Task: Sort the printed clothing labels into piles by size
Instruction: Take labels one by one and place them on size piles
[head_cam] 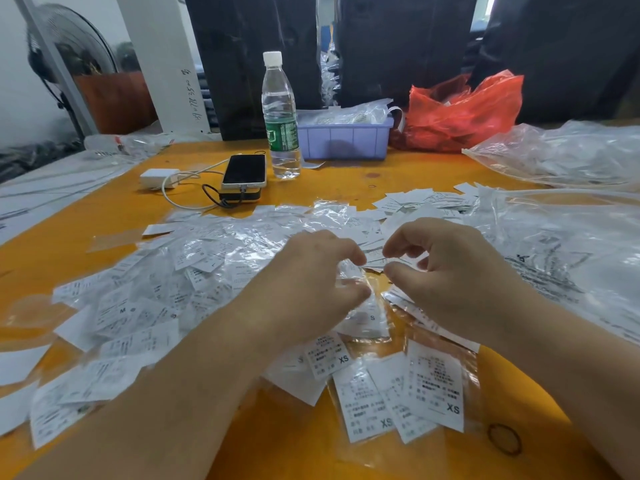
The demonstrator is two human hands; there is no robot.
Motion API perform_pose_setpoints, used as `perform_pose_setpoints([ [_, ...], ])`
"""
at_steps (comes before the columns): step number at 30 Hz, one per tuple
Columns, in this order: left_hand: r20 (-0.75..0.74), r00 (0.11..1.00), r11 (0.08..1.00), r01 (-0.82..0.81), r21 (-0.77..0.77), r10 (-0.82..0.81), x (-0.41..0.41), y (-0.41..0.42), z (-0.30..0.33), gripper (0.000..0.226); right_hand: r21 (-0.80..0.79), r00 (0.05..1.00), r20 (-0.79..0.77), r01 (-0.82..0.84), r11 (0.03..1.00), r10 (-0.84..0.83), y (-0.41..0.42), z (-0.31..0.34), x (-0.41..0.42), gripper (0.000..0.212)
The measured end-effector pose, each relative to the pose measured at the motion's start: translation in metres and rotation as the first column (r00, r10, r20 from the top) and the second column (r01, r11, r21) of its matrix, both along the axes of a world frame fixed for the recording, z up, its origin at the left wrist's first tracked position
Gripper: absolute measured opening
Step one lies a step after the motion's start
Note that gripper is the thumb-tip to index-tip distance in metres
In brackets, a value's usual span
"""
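Mostly orange wooden table (346, 178), dark hanging garments (398, 46) at frame top.
Loose heap of white printed labels in clear sleeves (180, 282) spans centre-left; XS labels (436, 386) lower centre, long axes near-vertical. Left hand (311, 289) and right hand (446, 271) curled, grip unclear.

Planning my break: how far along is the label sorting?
Early. A small XS pile lies near the table edge, the only grouping visible. Both hands, left hand and right hand, hover over the labels, apparently pinching at a bagged label. The large mixed heap remains unsorted.
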State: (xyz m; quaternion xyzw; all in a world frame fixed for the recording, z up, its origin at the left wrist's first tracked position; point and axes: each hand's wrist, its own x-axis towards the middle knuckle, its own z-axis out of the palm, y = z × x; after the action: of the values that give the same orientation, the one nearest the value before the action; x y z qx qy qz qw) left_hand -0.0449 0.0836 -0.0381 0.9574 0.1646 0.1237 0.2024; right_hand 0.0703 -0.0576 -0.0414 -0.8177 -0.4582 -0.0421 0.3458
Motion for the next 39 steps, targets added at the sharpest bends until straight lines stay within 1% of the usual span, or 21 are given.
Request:
perform_pose_setpoints([
  [2, -0.123, 0.992, 0.999, 0.032, 0.036, -0.027, 0.002, -0.003, -0.005, 0.045, -0.153, 0.997, 0.074, 0.033, 0.988, -0.022, 0.000, -0.002, 0.002, 0.032],
  [4, -0.214, 0.977, 0.988, 0.042, 0.148, -0.010, 0.005, -0.002, -0.009, 0.049, -0.325, 0.994, 0.097, 0.084, 0.942, -0.055, -0.001, -0.004, 0.002, 0.050],
  [5, -0.229, 0.973, 0.979, 0.030, 0.200, 0.017, 0.006, 0.000, -0.010, 0.048, -0.380, 0.992, 0.098, 0.106, 0.919, -0.074, -0.001, -0.005, 0.001, 0.054],
  [7, -0.227, 0.971, 0.966, -0.017, 0.257, 0.078, 0.007, 0.008, -0.012, 0.046, -0.426, 0.991, 0.089, 0.133, 0.895, -0.105, -0.001, -0.005, 0.001, 0.053],
  [10, -0.218, 0.967, 0.959, -0.070, 0.273, 0.132, 0.007, 0.016, -0.013, 0.052, -0.428, 0.991, 0.081, 0.131, 0.894, -0.106, -0.001, -0.003, 0.002, 0.052],
  [12, -0.204, 0.972, 0.966, -0.065, 0.249, 0.118, 0.008, 0.014, -0.013, 0.054, -0.405, 0.992, 0.083, 0.121, 0.906, -0.096, -0.001, -0.003, 0.002, 0.049],
  [15, -0.234, 0.971, 0.972, 0.014, 0.234, 0.042, 0.011, 0.004, -0.014, 0.055, -0.351, 0.993, 0.083, 0.106, 0.930, -0.082, -0.001, -0.003, 0.002, 0.042],
  [19, -0.232, 0.972, 0.972, 0.080, 0.219, -0.028, 0.012, -0.003, -0.014, 0.053, -0.237, 0.996, 0.063, 0.084, 0.968, -0.071, 0.000, -0.001, 0.002, 0.033],
  [22, -0.262, 0.965, 0.973, 0.080, 0.219, -0.020, 0.011, -0.002, -0.015, 0.053, -0.164, 0.994, 0.088, 0.073, 0.984, -0.059, 0.001, 0.000, 0.001, 0.031],
  [24, -0.254, 0.967, 0.972, 0.057, 0.228, 0.003, 0.009, 0.001, -0.014, 0.053, -0.122, 0.991, 0.122, 0.078, 0.990, -0.063, 0.001, 0.001, 0.000, 0.032],
  [26, -0.200, 0.980, 0.970, 0.035, 0.241, 0.014, 0.008, 0.005, -0.011, 0.051, -0.070, 0.986, 0.149, 0.083, 0.994, -0.072, 0.000, 0.002, 0.000, 0.033],
  [28, -0.121, 0.993, 0.974, 0.025, 0.225, 0.002, 0.007, 0.005, -0.009, 0.042, -0.019, 0.982, 0.174, 0.077, 0.997, -0.072, 0.000, 0.004, 0.000, 0.033],
  [32, 0.031, 0.998, 0.995, 0.045, 0.092, -0.048, 0.006, -0.003, -0.005, 0.029, 0.078, 0.982, 0.184, 0.015, 0.997, -0.029, -0.001, 0.005, -0.002, 0.031],
  [36, 0.122, 0.991, 0.991, 0.069, -0.110, -0.055, 0.004, -0.009, -0.002, 0.031, 0.179, 0.983, 0.172, -0.087, 0.980, 0.056, -0.002, 0.007, -0.005, 0.033],
  [39, 0.153, 0.987, 0.988, 0.064, -0.141, -0.042, 0.002, -0.008, -0.002, 0.032, 0.268, 0.985, 0.092, -0.165, 0.949, 0.145, -0.001, 0.007, -0.007, 0.034],
])
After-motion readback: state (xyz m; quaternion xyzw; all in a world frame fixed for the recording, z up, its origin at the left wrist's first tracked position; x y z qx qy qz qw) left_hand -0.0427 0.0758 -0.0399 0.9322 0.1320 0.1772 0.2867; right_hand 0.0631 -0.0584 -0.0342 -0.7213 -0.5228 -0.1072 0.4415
